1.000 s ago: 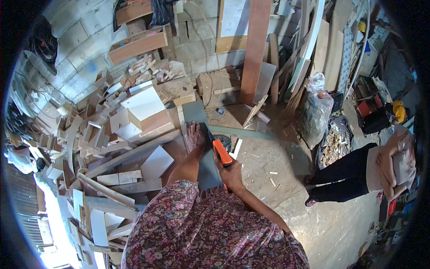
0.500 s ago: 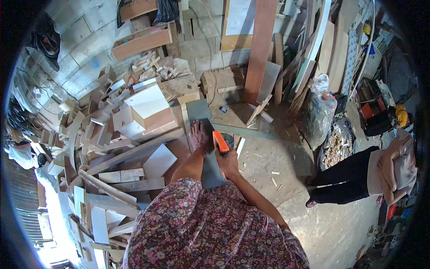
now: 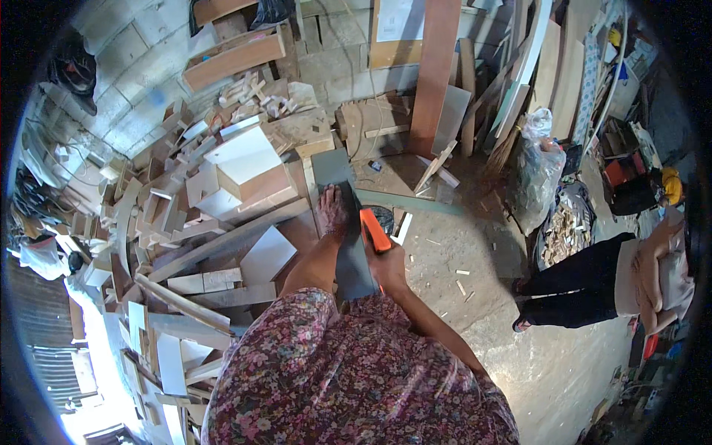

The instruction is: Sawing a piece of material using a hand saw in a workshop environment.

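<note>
A long dark grey board (image 3: 352,263) lies lengthwise in front of me, its near end at my floral clothing. My left hand (image 3: 331,211) presses flat on it, fingers stretched out toward the far end. Close by on the right, my right hand (image 3: 389,265) is wrapped round the grip of an orange and black handsaw (image 3: 376,231) at the board's right edge. Its orange part sticks out beyond my fist; the blade cannot be made out from here.
Wood offcuts (image 3: 215,280) and a white panel (image 3: 245,156) crowd the left. A grey-green strip (image 3: 411,202) lies ahead on the floor. At right stand a clear plastic bag (image 3: 540,178), a sack of wood scraps (image 3: 567,230) and a person (image 3: 586,289) in dark trousers. Planks (image 3: 434,81) lean at the back.
My right hand and the handsaw have moved slightly right and toward me. My left hand remains flat on the board. The whole view has shifted a little.
</note>
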Available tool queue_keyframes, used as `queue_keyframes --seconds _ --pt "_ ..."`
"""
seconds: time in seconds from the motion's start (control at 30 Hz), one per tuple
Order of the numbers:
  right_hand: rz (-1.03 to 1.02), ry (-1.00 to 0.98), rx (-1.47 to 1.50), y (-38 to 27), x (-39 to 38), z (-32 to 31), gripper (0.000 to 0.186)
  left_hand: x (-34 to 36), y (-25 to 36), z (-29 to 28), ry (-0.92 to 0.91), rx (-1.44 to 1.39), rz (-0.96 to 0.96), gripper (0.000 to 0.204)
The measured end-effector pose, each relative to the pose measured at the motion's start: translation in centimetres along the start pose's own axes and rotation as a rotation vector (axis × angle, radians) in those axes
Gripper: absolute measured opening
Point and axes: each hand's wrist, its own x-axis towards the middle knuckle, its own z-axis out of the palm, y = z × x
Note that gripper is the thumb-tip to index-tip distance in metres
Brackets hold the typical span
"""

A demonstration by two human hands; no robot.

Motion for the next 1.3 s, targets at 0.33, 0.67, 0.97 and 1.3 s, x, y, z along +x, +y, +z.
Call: queue_keyframes --seconds 0.33,0.67,0.97,1.3 --pt "0.030 0.029 -0.070 -0.2 -0.4 -0.5 0.023 -0.3 0.3 -0.1 0.003 0.040 -0.039 0.041" --pt "0.054 -0.029 0.009 -2.2 -1.8 -1.4 0.023 -0.3 -1.1 1.6 0.129 -0.025 0.024 0.040" --pt "0.027 0.024 -0.041 -0.5 0.0 0.4 0.020 0.0 -0.5 2.3 0.046 -0.001 -0.032 0.039" --pt "-0.060 0.062 0.038 0.9 -1.9 -0.4 0.023 -0.6 -0.2 0.9 0.107 -0.029 0.016 0.040"
